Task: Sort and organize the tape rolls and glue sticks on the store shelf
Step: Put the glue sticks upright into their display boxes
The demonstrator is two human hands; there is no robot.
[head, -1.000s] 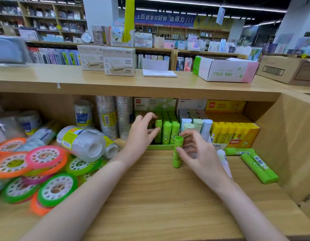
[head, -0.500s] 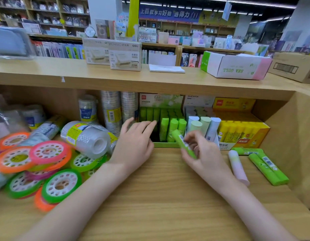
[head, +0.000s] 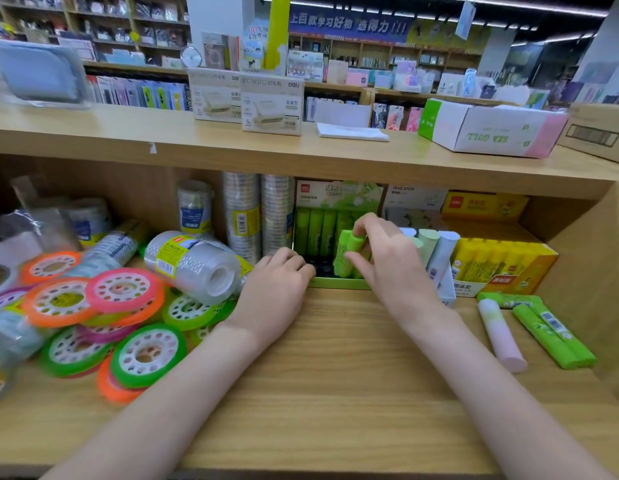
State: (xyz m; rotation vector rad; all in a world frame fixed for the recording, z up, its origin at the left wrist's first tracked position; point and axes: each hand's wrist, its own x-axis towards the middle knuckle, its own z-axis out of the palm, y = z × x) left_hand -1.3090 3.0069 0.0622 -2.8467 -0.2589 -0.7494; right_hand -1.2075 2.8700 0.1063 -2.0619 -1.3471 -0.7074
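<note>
- Right hand (head: pixel 381 258) pinches a green glue stick (head: pixel 348 254); stick sits between thumb and fingertips, cap up, long axis slightly tilted off vertical.
- Green display box (head: pixel 339 283) lies directly below and just beyond the grip; open slot appears to be at front row.
- Left hand (head: pixel 278 282), fingers curled, rests touching the box's front-left corner; seems to steady it, holding nothing.
- Right hand nearer the slot; judged next: lower stick in.
</note>
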